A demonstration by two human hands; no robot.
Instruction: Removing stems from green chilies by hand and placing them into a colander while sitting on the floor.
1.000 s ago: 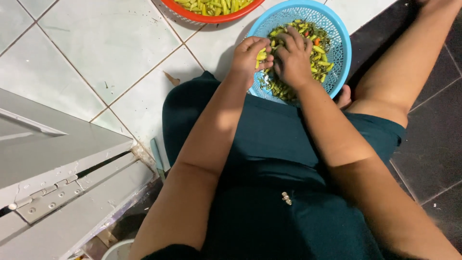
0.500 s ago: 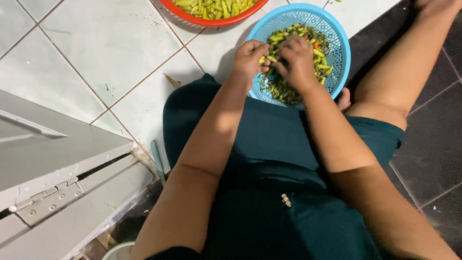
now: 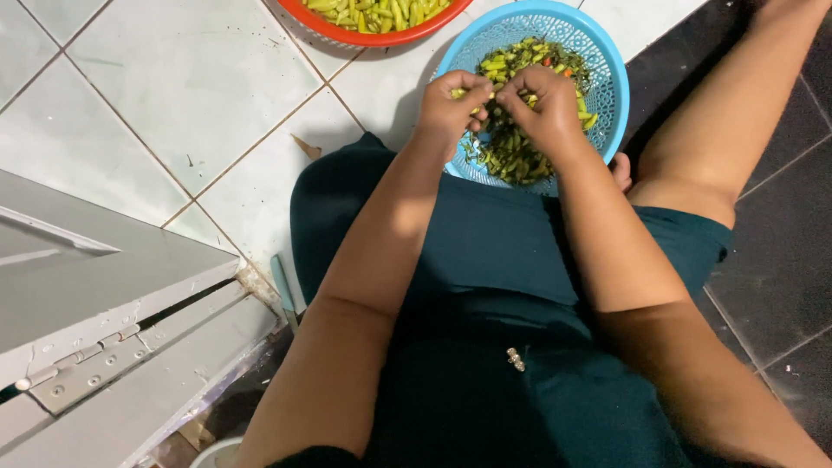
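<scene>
Upper right of the frame: perforated basket (image 3: pixel 598 61) on the floor (image 3: pixel 173 95), chilies (image 3: pixel 520 147) inside. Over it, left hand (image 3: pixel 451 108) and right hand (image 3: pixel 546 108) side by side. Top centre: second basket (image 3: pixel 381 39), partly cut off. Lower left: hinged door (image 3: pixel 95 329).

A small green chili (image 3: pixel 479 92) is pinched above a round blue perforated basket (image 3: pixel 607 69), in which a loose heap of green chilies (image 3: pixel 520 143) is held.
</scene>
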